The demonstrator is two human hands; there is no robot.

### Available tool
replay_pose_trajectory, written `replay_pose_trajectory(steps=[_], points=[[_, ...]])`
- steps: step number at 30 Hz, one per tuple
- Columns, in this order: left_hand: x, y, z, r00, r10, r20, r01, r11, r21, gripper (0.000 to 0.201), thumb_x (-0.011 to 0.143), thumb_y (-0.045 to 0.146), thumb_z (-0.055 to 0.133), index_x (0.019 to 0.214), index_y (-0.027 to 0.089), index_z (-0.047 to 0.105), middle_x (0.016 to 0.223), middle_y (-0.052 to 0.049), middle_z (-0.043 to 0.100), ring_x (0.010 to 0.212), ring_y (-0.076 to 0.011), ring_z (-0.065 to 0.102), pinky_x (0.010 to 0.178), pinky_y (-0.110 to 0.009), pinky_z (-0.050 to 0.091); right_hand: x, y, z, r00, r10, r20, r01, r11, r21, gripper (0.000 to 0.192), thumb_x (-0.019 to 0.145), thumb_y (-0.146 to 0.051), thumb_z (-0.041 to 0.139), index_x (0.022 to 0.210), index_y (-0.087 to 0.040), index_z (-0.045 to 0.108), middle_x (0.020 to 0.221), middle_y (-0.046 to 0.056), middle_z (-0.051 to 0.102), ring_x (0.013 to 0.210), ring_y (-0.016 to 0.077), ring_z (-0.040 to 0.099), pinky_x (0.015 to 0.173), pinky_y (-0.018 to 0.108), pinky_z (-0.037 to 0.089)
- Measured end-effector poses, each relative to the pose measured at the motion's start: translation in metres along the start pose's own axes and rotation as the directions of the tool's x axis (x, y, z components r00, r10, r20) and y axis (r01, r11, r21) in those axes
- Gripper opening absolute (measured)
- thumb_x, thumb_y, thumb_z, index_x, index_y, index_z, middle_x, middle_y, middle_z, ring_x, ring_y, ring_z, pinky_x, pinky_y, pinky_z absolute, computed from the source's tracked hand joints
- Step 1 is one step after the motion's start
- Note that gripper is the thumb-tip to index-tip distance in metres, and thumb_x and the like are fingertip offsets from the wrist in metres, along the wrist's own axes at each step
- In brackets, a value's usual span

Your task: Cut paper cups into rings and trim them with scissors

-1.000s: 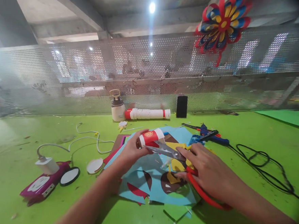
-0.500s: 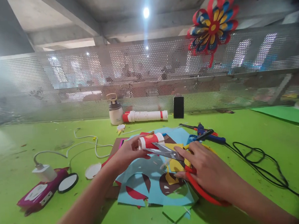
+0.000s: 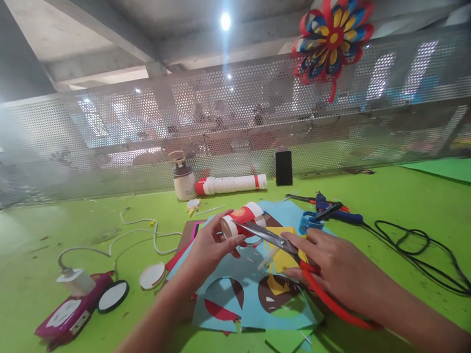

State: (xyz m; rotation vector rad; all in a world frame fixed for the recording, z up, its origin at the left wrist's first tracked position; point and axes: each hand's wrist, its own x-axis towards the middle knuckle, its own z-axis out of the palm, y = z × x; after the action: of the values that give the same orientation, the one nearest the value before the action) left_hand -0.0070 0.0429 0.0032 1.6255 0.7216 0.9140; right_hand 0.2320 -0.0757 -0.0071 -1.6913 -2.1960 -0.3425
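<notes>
My left hand grips a red and white paper cup lying sideways in its fingers, with the open end toward the left. Scissors with red handles are in my right hand, its fingers wrapped round the grips. The blades look nearly closed, and they lie against the cup's lower side; whether they cut into it I cannot tell. Below both hands lie sheets of light blue paper with round holes cut out. Yellow paper scraps rest on them under the scissors.
Stacked paper cups lie beside a beige bottle at the back. A black phone stands upright. On the right are a blue glue gun and its black cord. A purple power strip sits left. A paper flower hangs above.
The cup has tilted, its right end rising. The scissor blades have come closer together against the cup. The whole view has shifted slightly.
</notes>
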Motion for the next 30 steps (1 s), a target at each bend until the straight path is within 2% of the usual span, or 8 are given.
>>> replay_pose_trajectory(steps=[4, 7, 11, 16, 22, 27, 30], points=[[-0.001, 0.000, 0.005, 0.999, -0.002, -0.052, 0.000, 0.999, -0.036, 0.074, 0.074, 0.034, 0.081, 0.138, 0.012, 0.051, 0.090, -0.007, 0.073, 0.074, -0.0191, 0.071, 0.063, -0.031, 0.056, -0.001, 0.001, 0.000, 1.000, -0.003, -0.002, 0.003, 1.000, -0.003, 0.043, 0.098, -0.035, 0.055, 0.134, -0.013, 0.060, 0.089, 0.012, 0.063, 0.077, 0.0317, 0.064, 0.067, 0.050, 0.055], [-0.002, 0.001, 0.010, 0.990, 0.018, -0.140, -0.022, 0.999, -0.026, 0.076, 0.069, 0.034, 0.085, 0.135, 0.013, 0.053, 0.085, -0.003, 0.071, 0.068, -0.0156, 0.066, 0.062, -0.030, 0.057, -0.001, 0.000, -0.002, 1.000, -0.009, -0.008, 0.009, 1.000, 0.010, 0.040, 0.099, -0.031, 0.052, 0.134, -0.012, 0.060, 0.089, 0.012, 0.064, 0.078, 0.0316, 0.065, 0.068, 0.049, 0.056], [-0.003, 0.001, 0.013, 0.971, 0.071, -0.227, -0.074, 0.997, -0.005, 0.078, 0.066, 0.036, 0.085, 0.135, 0.016, 0.053, 0.089, -0.003, 0.072, 0.075, -0.0181, 0.067, 0.063, -0.030, 0.059, -0.002, -0.001, -0.005, 0.999, -0.011, -0.032, 0.013, 0.999, 0.041, 0.040, 0.097, -0.027, 0.050, 0.135, -0.016, 0.058, 0.092, 0.011, 0.063, 0.080, 0.0275, 0.065, 0.070, 0.042, 0.056], [-0.004, 0.004, 0.013, 0.975, 0.073, -0.209, -0.072, 0.997, 0.013, 0.073, 0.067, 0.034, 0.084, 0.132, 0.016, 0.057, 0.079, -0.001, 0.073, 0.070, -0.0191, 0.069, 0.062, -0.031, 0.059, -0.004, 0.002, -0.001, 0.999, -0.019, -0.047, 0.022, 0.998, 0.065, 0.043, 0.091, -0.015, 0.051, 0.133, -0.017, 0.057, 0.097, 0.012, 0.059, 0.086, 0.0274, 0.064, 0.076, 0.044, 0.057], [-0.003, 0.005, 0.013, 0.978, 0.046, -0.205, -0.048, 0.999, -0.004, 0.074, 0.066, 0.032, 0.085, 0.133, 0.015, 0.058, 0.081, -0.002, 0.074, 0.067, -0.0181, 0.069, 0.066, -0.032, 0.059, -0.004, 0.001, -0.001, 0.998, -0.030, -0.055, 0.032, 0.999, 0.043, 0.048, 0.088, -0.008, 0.042, 0.135, -0.012, 0.057, 0.091, 0.012, 0.056, 0.076, 0.0273, 0.061, 0.067, 0.048, 0.056], [-0.004, 0.003, 0.014, 0.973, 0.052, -0.225, -0.064, 0.997, -0.047, 0.080, 0.065, 0.033, 0.087, 0.137, 0.015, 0.056, 0.087, -0.005, 0.076, 0.070, -0.0186, 0.070, 0.067, -0.032, 0.059, -0.003, 0.001, -0.003, 0.998, -0.043, -0.047, 0.045, 0.998, 0.054, 0.047, 0.091, -0.011, 0.043, 0.136, -0.011, 0.056, 0.087, 0.011, 0.057, 0.073, 0.0270, 0.062, 0.064, 0.046, 0.056], [-0.005, 0.002, 0.014, 0.972, 0.050, -0.231, -0.066, 0.996, -0.063, 0.082, 0.065, 0.032, 0.087, 0.139, 0.017, 0.055, 0.098, -0.008, 0.077, 0.083, -0.0220, 0.072, 0.071, -0.032, 0.060, -0.002, 0.000, -0.003, 0.998, -0.047, -0.044, 0.050, 0.996, 0.073, 0.044, 0.093, -0.014, 0.045, 0.135, -0.011, 0.056, 0.086, 0.012, 0.059, 0.073, 0.0284, 0.063, 0.064, 0.047, 0.056]])
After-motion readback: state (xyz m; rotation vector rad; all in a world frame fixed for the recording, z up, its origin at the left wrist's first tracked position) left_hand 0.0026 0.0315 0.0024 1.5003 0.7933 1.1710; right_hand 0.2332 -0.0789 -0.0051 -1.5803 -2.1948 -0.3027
